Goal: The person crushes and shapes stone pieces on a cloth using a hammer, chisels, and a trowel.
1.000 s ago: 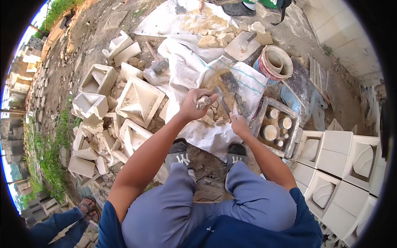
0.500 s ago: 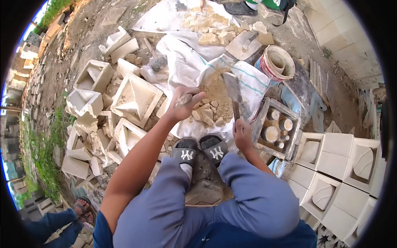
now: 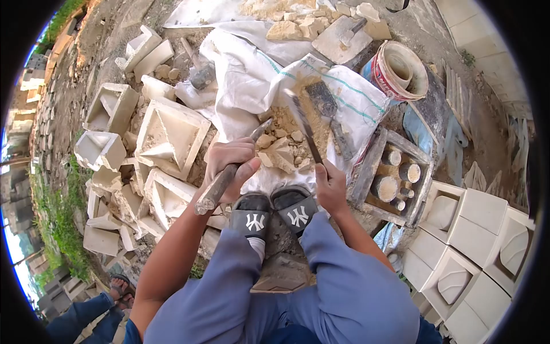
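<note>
Bright, diffuse daylight falls around the white sack point(image 3: 232, 74) with soft shadows; left of it, the curved, black-rimmed fisheye edge glares blue-white.

The broken blocks point(image 3: 172, 140) lie left of the woven sack point(image 3: 240, 74); the rubble point(image 3: 279, 155) sits on it; right of it stands the bucket point(image 3: 399, 71), with the wooden mold box point(image 3: 424, 188) (cylinders point(image 3: 384, 187) inside) nearer the wearer; stacked blocks point(image 3: 475, 221) lie farther right.
</note>
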`<move>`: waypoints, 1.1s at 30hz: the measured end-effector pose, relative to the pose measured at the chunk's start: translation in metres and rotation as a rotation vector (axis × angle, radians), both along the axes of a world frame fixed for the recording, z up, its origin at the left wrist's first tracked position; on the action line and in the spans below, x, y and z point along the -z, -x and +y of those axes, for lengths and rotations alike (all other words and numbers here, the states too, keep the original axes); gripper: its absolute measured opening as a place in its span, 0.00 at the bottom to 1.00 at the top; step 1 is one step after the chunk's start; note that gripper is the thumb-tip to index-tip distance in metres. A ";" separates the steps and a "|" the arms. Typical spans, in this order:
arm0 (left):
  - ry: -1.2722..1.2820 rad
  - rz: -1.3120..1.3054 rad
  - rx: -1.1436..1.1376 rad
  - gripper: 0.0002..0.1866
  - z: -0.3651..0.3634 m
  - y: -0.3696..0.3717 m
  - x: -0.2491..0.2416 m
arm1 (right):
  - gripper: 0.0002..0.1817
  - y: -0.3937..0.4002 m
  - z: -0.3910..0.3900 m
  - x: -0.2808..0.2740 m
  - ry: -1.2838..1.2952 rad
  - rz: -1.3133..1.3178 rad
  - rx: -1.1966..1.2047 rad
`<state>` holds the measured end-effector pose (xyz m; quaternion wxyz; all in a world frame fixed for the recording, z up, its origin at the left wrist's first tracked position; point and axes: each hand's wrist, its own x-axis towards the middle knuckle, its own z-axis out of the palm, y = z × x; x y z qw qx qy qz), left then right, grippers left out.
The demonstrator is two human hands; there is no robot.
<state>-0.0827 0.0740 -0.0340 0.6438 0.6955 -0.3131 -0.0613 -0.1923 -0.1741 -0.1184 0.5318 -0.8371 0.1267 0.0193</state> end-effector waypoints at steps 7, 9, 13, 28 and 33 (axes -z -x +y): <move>0.014 0.014 -0.026 0.18 -0.002 0.001 -0.004 | 0.27 0.028 -0.007 0.067 0.176 0.380 0.027; 0.056 0.032 -0.019 0.18 0.001 -0.001 -0.001 | 0.29 0.023 -0.009 0.056 0.165 0.366 0.021; 0.049 0.028 -0.036 0.18 0.001 -0.002 0.001 | 0.28 0.015 0.000 0.028 0.044 0.170 0.075; 0.082 0.073 -0.056 0.19 0.010 -0.004 -0.001 | 0.27 0.013 0.001 0.017 -0.118 0.074 0.141; 0.099 0.084 -0.087 0.19 0.017 -0.011 0.003 | 0.32 0.041 0.000 0.069 0.161 0.342 0.132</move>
